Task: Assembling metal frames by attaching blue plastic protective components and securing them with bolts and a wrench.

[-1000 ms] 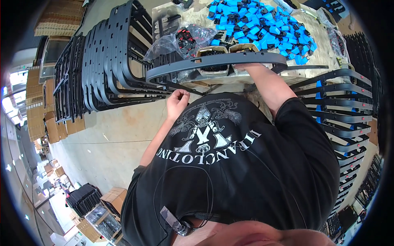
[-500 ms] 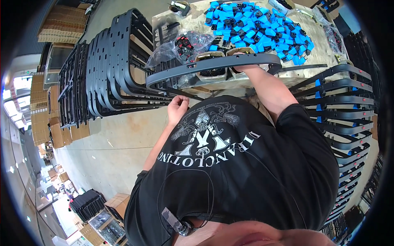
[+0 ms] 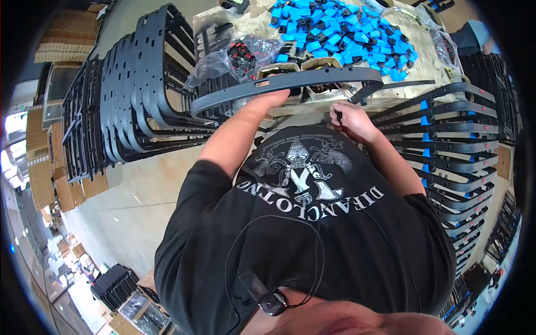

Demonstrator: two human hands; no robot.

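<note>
A curved black metal frame (image 3: 304, 80) with slots along its bar lies across the front of the workbench. My left hand (image 3: 277, 99) reaches under its bar toward an open cardboard box (image 3: 277, 68) of small dark parts; the bar hides the fingers. Nearer to me and to the right, my right hand (image 3: 352, 120) is closed, with a small black part (image 3: 338, 115) showing at its fingers. It stays just short of the bench edge, below the frame's right bend. A second open box (image 3: 321, 62) stands beside the first, also holding small dark pieces.
Blue and black plastic pieces (image 3: 346, 33) are heaped on the wooden workbench (image 3: 427, 61). A clear bag (image 3: 243, 58) holds red and black parts. Black frames stand in a row (image 3: 137, 84) at left; more are stacked (image 3: 455, 134) at right, some carrying blue pieces.
My right hand has come back from the right-hand box toward me, with a small black part in it. My left hand has gone forward under the frame toward the left-hand box.
</note>
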